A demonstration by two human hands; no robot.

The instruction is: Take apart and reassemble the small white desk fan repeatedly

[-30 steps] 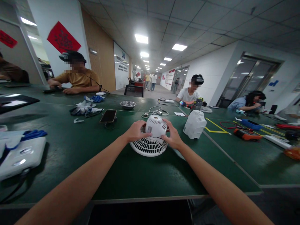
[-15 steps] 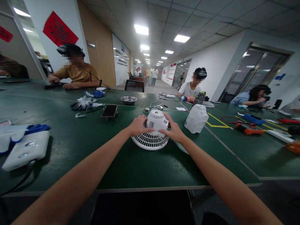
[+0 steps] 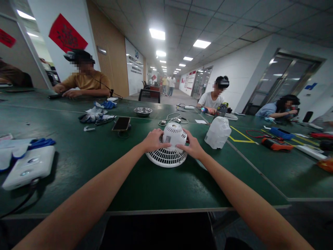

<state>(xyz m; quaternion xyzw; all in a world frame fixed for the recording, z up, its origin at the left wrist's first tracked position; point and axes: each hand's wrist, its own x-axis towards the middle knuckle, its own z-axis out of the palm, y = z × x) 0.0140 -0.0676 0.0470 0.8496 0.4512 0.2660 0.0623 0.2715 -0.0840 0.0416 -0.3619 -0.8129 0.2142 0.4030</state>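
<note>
A white fan head (image 3: pixel 173 133) sits on the table in front of me, its slotted motor housing on top and its round grille (image 3: pixel 167 158) face down beneath. My left hand (image 3: pixel 155 139) grips the housing from the left, thumb across its near side by a small printed label. From the right, my right hand (image 3: pixel 193 144) holds the same housing, its thumb also on the near side. The fingertips behind the housing are hidden. To the right stands a separate white plastic housing (image 3: pixel 218 132), touched by neither hand.
Behind the fan lies a white cable (image 3: pixel 174 119); a metal bowl (image 3: pixel 143 111) is farther back. A phone (image 3: pixel 121 124) and gloves (image 3: pixel 96 115) lie left, a white device (image 3: pixel 30 167) near left. An orange meter (image 3: pixel 276 144) lies right. Co-workers sit across the table.
My hands and the fan head stay in nearly the same place. The view has shifted very slightly. At the far left, a co-worker's hands have moved a little.
</note>
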